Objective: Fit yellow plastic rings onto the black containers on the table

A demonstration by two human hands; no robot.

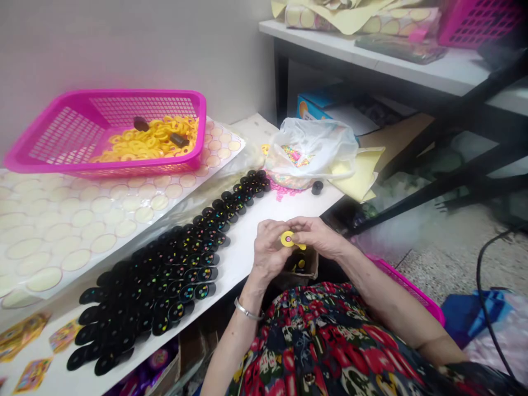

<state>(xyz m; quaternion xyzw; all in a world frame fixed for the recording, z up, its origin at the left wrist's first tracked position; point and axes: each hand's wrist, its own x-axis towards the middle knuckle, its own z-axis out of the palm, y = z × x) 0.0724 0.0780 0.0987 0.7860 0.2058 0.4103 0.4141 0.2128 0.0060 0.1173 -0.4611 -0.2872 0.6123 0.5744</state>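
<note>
Close together over the table's front edge, my left hand (pixel 269 247) and my right hand (pixel 317 235) both grip a small yellow ring-shaped piece (pixel 283 238) with a pinkish centre. Its round face points up towards me, and a yellow tab-like part sticks out under my right fingers. What lies behind the ring is covered by my fingers. Just below the hands is an open cardboard box (pixel 314 268) with dark and yellow pieces inside. To the left, many small black cups (pixel 165 275) stand in tight rows on the white table (pixel 243 256), with coloured bits inside those nearest me.
A pink basket (pixel 45 151) of yellow rings (pixel 152 140) stands on a sheet of printed circles (pixel 103 220). Behind my hands sits a plastic bag (pixel 330 146) of colourful beads, with pink beads (pixel 282 190) spilled beside one black cup (pixel 317 187). Dark metal bars cross at right.
</note>
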